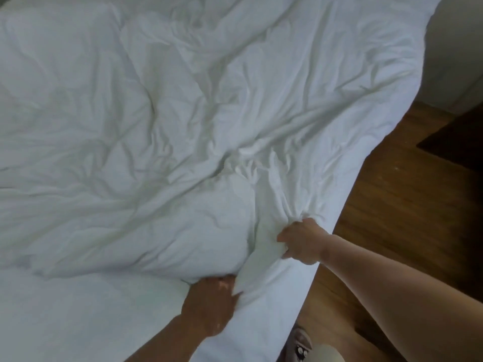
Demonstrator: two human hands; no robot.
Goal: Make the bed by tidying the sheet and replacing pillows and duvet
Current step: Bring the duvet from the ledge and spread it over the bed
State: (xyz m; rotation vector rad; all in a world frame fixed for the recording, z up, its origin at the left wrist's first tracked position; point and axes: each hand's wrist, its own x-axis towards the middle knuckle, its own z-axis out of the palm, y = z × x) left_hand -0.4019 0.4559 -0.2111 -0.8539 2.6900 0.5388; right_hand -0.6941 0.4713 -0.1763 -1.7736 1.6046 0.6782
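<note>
The crumpled white fabric duvet [183, 113] fills most of the view, spreading from the centre out to 9, 12 and 1 o'clock, thick with creases that run together near 5 o'clock. Its right edge curves from 1 o'clock down to 5 o'clock and hangs over the side of the bed. Its near edge lies as a puffy fold from 8 o'clock towards 6 o'clock.

Below that fold, at 7 o'clock, the smooth white flat sheet [78, 322] lies bare on the mattress.

Right of the duvet's edge, the brown wooden plank floor [392, 205] opens from 3 to 5 o'clock, giving standing room along the bed. A dark brown flat slab [457, 137] sits on it at 3 o'clock; whether it is a rug or furniture I cannot tell. A pale wall [457, 48] rises at 2 o'clock.

The right hand [300, 241], at 5 o'clock, grips a bunch of duvet just inside its right edge, and the cloth gathers into pleats at the knuckles. The left hand [209, 304], at 6 o'clock and in shadow, has its fingers curled into the duvet's near fold, with the wrist over the sheet.

At the bottom edge near 5 o'clock, a small pale slipper [300, 346] with dark eye marks rests on the floor.
</note>
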